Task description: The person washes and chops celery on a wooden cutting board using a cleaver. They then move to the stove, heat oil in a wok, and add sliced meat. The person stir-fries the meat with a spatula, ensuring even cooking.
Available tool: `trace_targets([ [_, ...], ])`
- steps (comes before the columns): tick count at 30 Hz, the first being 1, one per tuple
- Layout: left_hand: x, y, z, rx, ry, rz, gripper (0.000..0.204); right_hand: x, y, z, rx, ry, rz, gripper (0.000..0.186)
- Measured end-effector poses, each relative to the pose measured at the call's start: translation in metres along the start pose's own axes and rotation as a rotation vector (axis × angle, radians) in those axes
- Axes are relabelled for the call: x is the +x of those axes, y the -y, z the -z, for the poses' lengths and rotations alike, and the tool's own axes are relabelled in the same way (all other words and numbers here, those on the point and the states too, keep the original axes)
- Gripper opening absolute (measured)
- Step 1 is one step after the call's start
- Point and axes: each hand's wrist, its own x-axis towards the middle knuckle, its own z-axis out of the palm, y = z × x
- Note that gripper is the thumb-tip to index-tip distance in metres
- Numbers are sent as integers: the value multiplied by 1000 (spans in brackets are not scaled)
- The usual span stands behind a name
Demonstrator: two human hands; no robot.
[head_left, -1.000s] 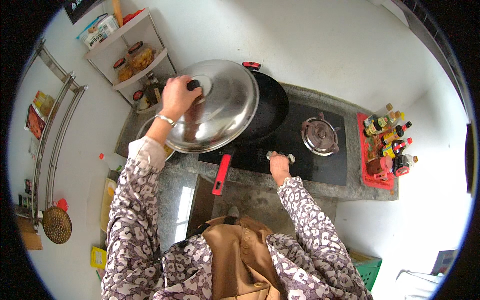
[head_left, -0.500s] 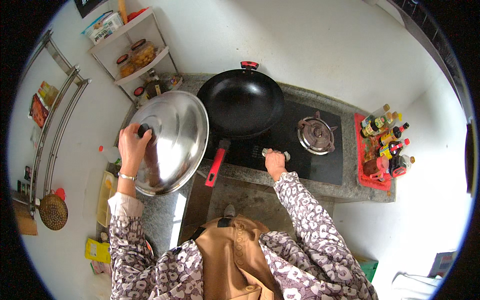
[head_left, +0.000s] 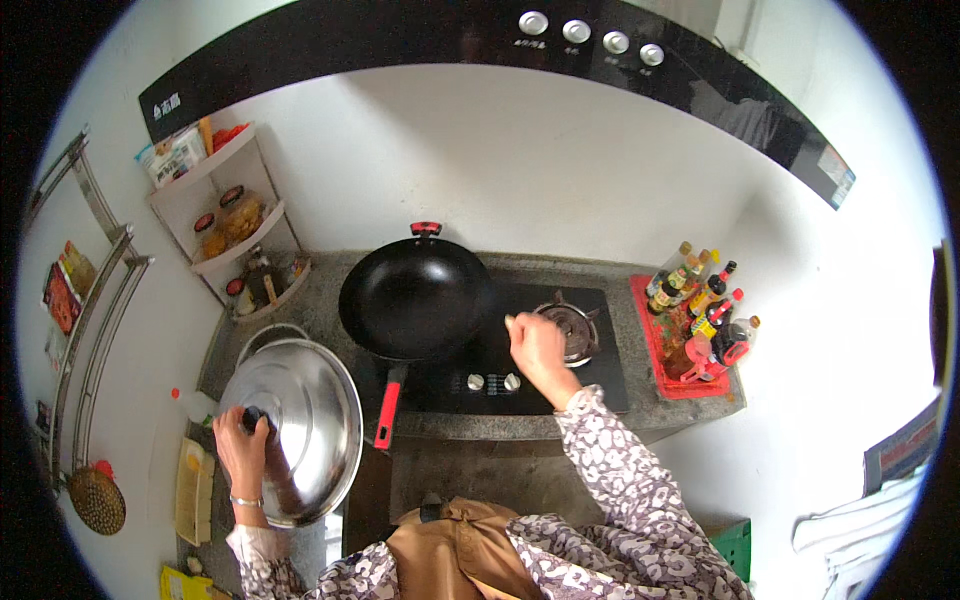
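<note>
My left hand grips the black knob of a large domed steel lid, holding it tilted at the left side of the stove. A black wok with a red-and-black long handle and a small red-tipped far handle sits on the left of the black gas hob; its inside shows bare and shiny. Over the hob, right of the wok, my right hand is raised with its fingers curled, slightly blurred, and no object shows in it. Two hob knobs lie below it. The right burner is partly behind the hand.
A black range hood spans the wall above. On the right stands a red tray with several sauce bottles. A corner shelf holds jars at the left. Behind the lid, a metal rim shows. A skimmer hangs from the left rail.
My right hand has left the hob's front control area and risen; the knobs now show. The lid has moved slightly down and left with my left hand. The view has tilted up, showing the hood.
</note>
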Motion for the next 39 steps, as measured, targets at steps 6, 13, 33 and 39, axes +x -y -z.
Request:
trace_targets([
  [6, -11, 2, 9, -47, 5, 30, 31, 97, 101, 169, 816, -176, -158, 69],
  [13, -8, -1, 5, -137, -18, 38, 31, 162, 138, 253, 1003, -275, -69, 68],
  [33, 18, -10, -13, -221, -62, -25, 33, 160, 172, 246, 984, -286, -114, 64],
  [39, 44, -58, -13, -251, -74, -165, 32, 161, 175, 244, 974, -312, -145, 64],
])
